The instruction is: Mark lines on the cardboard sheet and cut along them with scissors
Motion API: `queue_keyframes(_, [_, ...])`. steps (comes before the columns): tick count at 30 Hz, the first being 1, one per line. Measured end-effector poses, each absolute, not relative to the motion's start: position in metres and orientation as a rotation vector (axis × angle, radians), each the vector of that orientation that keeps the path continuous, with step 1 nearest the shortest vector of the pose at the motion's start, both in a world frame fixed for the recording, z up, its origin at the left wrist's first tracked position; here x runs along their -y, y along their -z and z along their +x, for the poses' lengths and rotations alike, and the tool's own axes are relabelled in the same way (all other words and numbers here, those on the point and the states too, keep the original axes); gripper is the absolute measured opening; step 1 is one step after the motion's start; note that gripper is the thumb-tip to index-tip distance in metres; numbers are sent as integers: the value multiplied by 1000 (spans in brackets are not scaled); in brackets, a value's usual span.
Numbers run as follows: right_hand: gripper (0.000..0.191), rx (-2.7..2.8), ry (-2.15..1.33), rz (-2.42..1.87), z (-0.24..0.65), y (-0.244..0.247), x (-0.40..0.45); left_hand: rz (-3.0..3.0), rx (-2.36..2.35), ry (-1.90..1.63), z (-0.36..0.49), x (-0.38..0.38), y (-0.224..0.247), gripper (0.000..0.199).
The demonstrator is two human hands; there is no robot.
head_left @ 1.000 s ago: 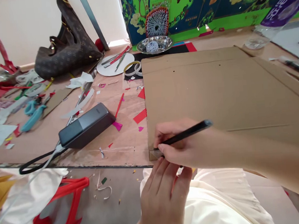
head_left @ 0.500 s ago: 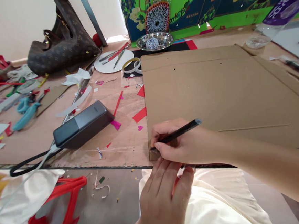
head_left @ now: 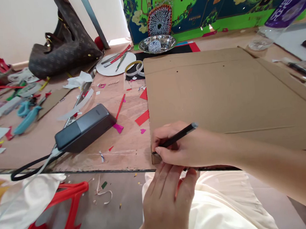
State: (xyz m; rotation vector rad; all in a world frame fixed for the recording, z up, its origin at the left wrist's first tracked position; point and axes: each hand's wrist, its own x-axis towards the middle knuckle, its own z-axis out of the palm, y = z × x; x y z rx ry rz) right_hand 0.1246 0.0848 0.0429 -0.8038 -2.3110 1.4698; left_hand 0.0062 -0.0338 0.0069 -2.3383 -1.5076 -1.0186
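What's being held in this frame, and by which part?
The right hand holds a black pen by its lower barrel, near the tip. Whether the left hand grips anything cannot be told.

Two hands [head_left: 170, 205], one black pen [head_left: 178, 137], one cardboard sheet [head_left: 206, 89], one steel bowl [head_left: 168, 42], one round white plate [head_left: 104, 69], one brown handbag [head_left: 63, 54], one pair of teal scissors [head_left: 27, 120]

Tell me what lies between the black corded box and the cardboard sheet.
In the head view, a red paper strip and pink paper scraps lie between the black corded box and the cardboard sheet.
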Motion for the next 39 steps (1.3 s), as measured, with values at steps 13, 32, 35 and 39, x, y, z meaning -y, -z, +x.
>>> queue_keyframes(13, [8, 2363, -1495, -715, 125, -54, -101, -2412, 1404, 925, 2, 36, 0, 23])
queue_keyframes(32, [9, 2384, -1447, -649, 127, -49, -102, -2417, 1367, 916, -2, 37, 4, 27])
queue_keyframes(35, [8, 2387, -1446, -657, 127, -50, -101, -2423, 1364, 910, -1, 36, 3, 27])
queue_keyframes(39, [7, 2389, -1449, -661, 128, -52, -100, -2431, 1362, 872, 0, 36, 1, 29])
